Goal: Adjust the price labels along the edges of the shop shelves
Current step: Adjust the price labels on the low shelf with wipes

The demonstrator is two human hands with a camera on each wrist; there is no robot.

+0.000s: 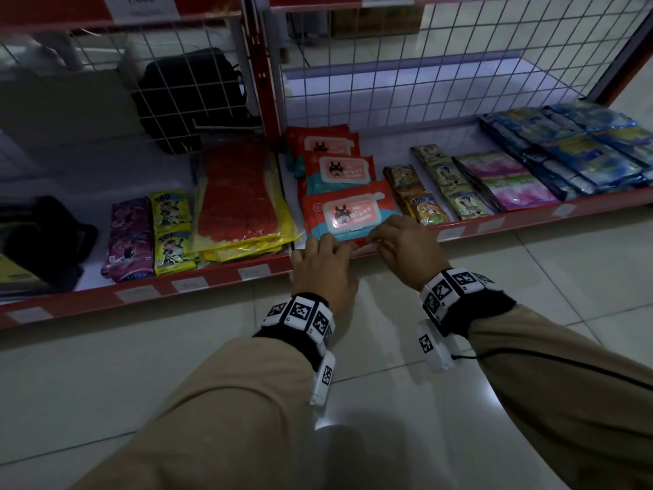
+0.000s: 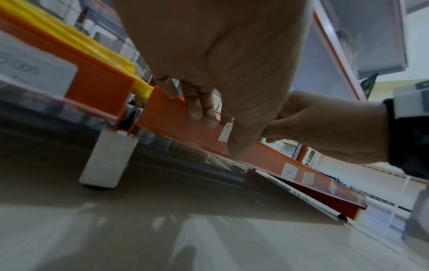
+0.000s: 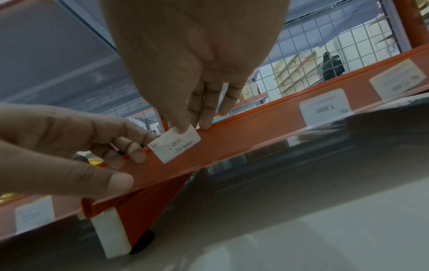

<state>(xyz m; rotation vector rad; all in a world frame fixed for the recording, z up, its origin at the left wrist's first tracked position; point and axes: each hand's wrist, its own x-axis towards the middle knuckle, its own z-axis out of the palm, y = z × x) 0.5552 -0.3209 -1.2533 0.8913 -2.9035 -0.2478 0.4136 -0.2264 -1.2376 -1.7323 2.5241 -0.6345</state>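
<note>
Left hand (image 1: pixel 323 267) on the red shelf edge (image 3: pixel 255 128), fingers curled, pinching the near corner of the price label (image 3: pixel 174 144). Right hand (image 1: pixel 403 242) pinching its top edge, below the wipes (image 1: pixel 348 212). Best kept level, slid gently into the strip, both corners pressed flat.

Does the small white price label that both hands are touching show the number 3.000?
No. In the right wrist view, the small white paper price label under the right hand reads 2.000.
</note>
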